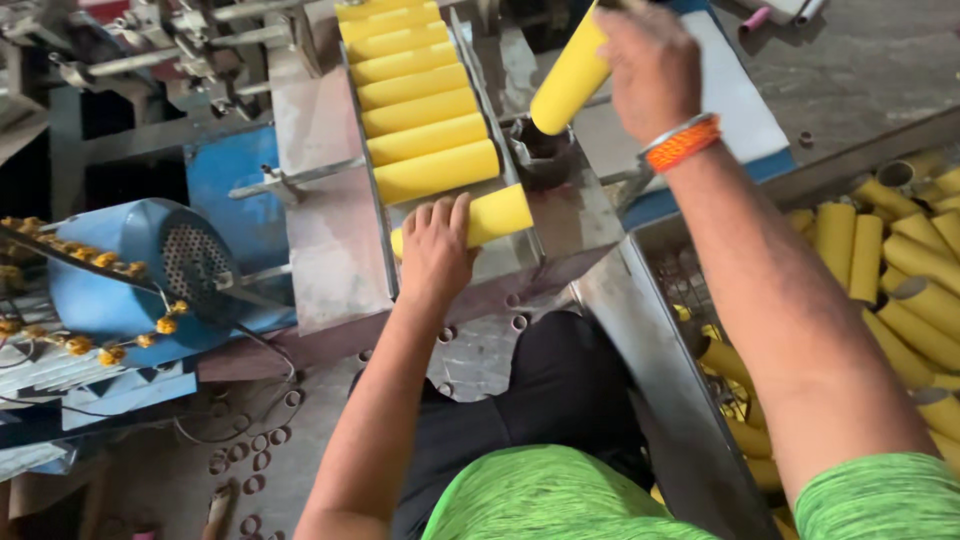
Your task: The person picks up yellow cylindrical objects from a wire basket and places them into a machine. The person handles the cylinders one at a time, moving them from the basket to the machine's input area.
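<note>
1. Nearest the camera are the person's green shirt (560,495) and black trousers (545,385), seated before a grey metal chute (330,200).
2. To the right, a metal bin (650,350) holds a loose heap of yellow tubes (900,270), too many and too overlapped to count.
3. To the left sits a blue motor (130,265) with a perforated end cover, with marigold garlands (90,340) draped around it; small cut rings (255,455) litter the floor below.
4. On the chute lie seven stacked yellow tubes (420,95) side by side in a row, and an eighth, the lowest tube (495,215), just below them.
5. The left hand (435,250) rests on the lowest tube, fingers close together and curled over its end.
6. The right hand (650,65), with an orange wristband (680,145), is wrapped around a tilted tube (570,75), whose lower end is just above a dark round socket (540,155).
</note>
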